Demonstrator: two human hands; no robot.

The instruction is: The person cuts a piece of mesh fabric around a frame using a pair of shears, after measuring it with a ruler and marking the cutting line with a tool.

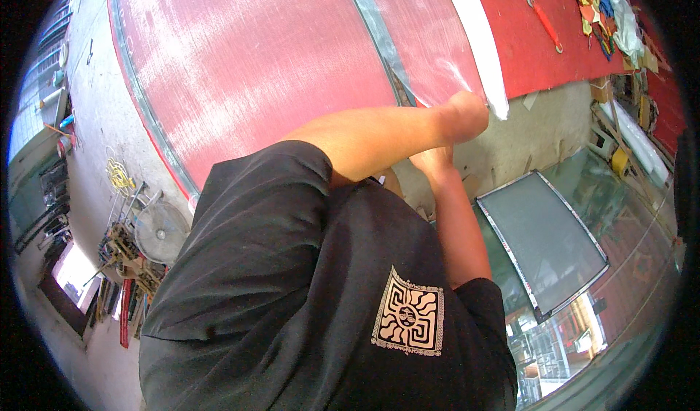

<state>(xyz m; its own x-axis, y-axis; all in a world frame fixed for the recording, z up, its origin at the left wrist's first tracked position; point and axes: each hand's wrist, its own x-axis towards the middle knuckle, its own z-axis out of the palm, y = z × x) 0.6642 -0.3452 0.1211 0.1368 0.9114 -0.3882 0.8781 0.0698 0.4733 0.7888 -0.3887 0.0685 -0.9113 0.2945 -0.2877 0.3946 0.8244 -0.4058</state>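
Note:
A sheet of fine, see-through mesh (255,53) lies over a red tabletop. A grey-green strip (368,24) runs across it, and a white strip (474,24) lies along its right side. My left arm reaches across in front of me. At the table's near edge, my left hand (467,115) is curled closed at the corner of the mesh, beside the white strip's end. Bright creases in the mesh run to this hand; its fingertips are hidden. Just below it, my right hand (434,161) is mostly covered by the left forearm, so its fingers do not show.
A framed dark screen panel (543,239) lies on glass sheets at the right. Farther up, a red-handled tool (545,24) rests on bare red tabletop, near coloured cloths (590,6). To the left, a round fan (160,232) stands by piled metal parts and a yellow cord (119,177).

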